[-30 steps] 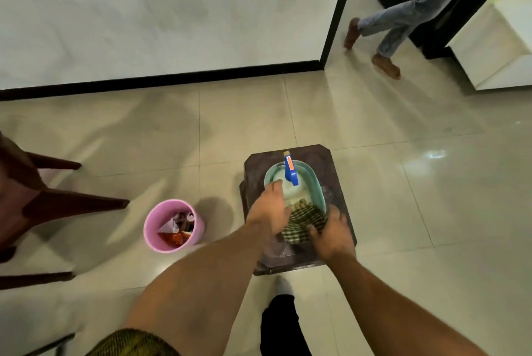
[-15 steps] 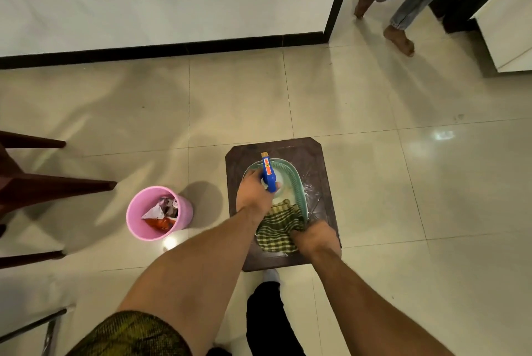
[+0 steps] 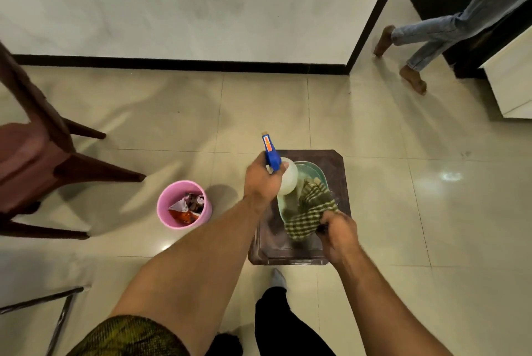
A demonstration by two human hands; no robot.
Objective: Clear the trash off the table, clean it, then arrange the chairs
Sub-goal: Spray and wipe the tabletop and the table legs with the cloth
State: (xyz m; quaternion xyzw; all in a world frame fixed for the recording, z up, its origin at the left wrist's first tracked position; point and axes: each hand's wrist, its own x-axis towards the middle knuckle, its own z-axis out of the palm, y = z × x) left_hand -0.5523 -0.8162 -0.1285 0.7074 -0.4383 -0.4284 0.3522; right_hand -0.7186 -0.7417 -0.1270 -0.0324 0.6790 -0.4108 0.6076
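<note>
A white spray bottle with a blue trigger head is gripped by my left hand and lifted above a teal basket. The basket sits on a small dark brown stool. My right hand grips a green checked cloth, which hangs half out of the basket's near end. A pink bin holding wrappers and a can stands on the floor left of the stool.
A dark red chair stands at the left, its legs pointing toward the bin. Another person's legs are at the doorway, upper right. A metal leg lies at lower left. My own foot is just below the stool.
My left hand has lifted the spray bottle up out of the basket. My right hand has pulled the checked cloth partly out toward me.
</note>
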